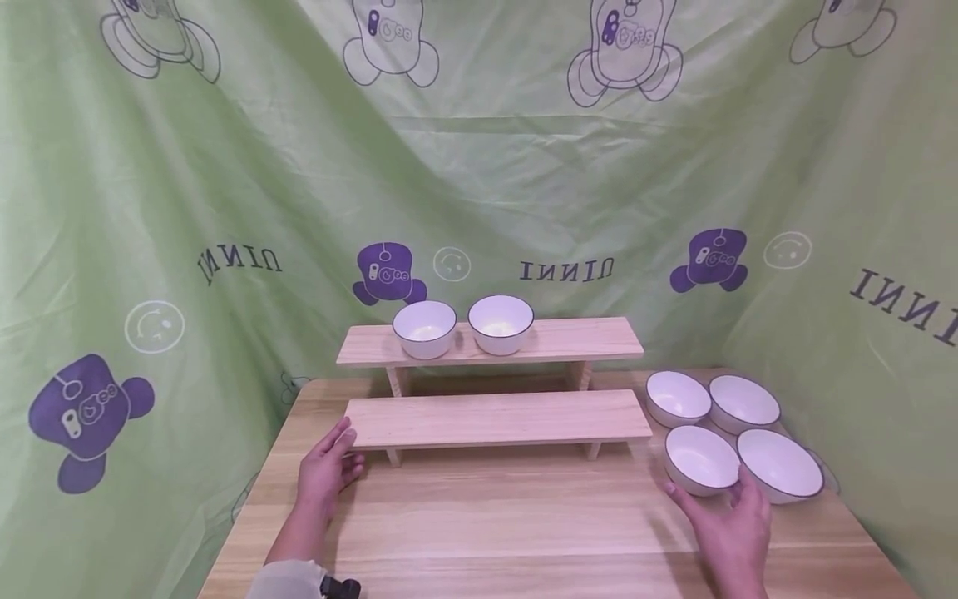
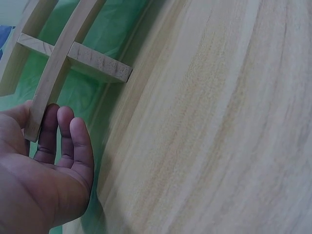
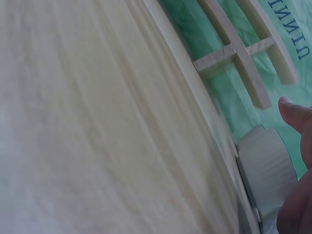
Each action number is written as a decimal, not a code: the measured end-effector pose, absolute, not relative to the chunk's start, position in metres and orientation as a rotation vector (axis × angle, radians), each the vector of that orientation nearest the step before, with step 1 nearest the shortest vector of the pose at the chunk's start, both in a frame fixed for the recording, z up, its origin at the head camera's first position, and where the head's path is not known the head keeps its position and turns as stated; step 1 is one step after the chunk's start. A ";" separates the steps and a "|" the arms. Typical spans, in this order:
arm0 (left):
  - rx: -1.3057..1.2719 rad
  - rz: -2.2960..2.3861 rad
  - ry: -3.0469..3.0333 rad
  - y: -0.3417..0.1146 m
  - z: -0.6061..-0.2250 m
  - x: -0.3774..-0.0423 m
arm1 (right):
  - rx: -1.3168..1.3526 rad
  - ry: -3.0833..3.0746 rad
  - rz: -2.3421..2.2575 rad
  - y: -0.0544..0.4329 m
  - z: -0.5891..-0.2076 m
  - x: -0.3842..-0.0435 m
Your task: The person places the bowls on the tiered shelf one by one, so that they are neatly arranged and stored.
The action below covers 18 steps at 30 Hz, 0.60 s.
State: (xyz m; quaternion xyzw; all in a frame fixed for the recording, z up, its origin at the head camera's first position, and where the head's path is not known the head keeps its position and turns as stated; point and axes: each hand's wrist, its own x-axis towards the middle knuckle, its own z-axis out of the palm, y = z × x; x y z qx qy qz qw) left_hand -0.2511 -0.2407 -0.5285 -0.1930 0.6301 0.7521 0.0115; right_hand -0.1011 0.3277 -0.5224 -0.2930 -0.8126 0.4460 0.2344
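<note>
The person's left hand (image 1: 322,476) is gripping the left end of the long, pale wooden lower board (image 1: 497,418), its thumb and index finger pinching the edge while the other fingers are curving loosely below. This board is forming the front step of a two-tier wooden stand, with short wooden legs (image 1: 394,457) supporting it on the light wood-grain table (image 1: 509,524).

The right hand (image 1: 732,528) is reaching to the near side of a round white front-left bowl (image 1: 702,457) with a thin dark rim. Its thumb is spreading wide of the fingers, thumb on the bowl's left and fingers at its right; whether they are touching the bowl, I cannot tell. That bowl is standing upright on the table, to the right of the stand, in a cluster with three similar dark-rimmed white bowls: a back-left bowl (image 1: 677,398), a back-right bowl (image 1: 743,403) and a front-right bowl (image 1: 780,464).

On the long, pale wooden upper board (image 1: 584,339), two more dark-rimmed white bowls are sitting upright, a left one (image 1: 424,329) and, just beside it, a right one (image 1: 501,324). Behind everything, a green fabric backdrop (image 1: 479,183) with purple cartoon figures is hanging in folds.
</note>
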 end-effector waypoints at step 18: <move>-0.605 2.349 1.963 -0.238 -0.530 -0.251 | -0.798 -2.258 1.245 0.344 -0.531 -0.112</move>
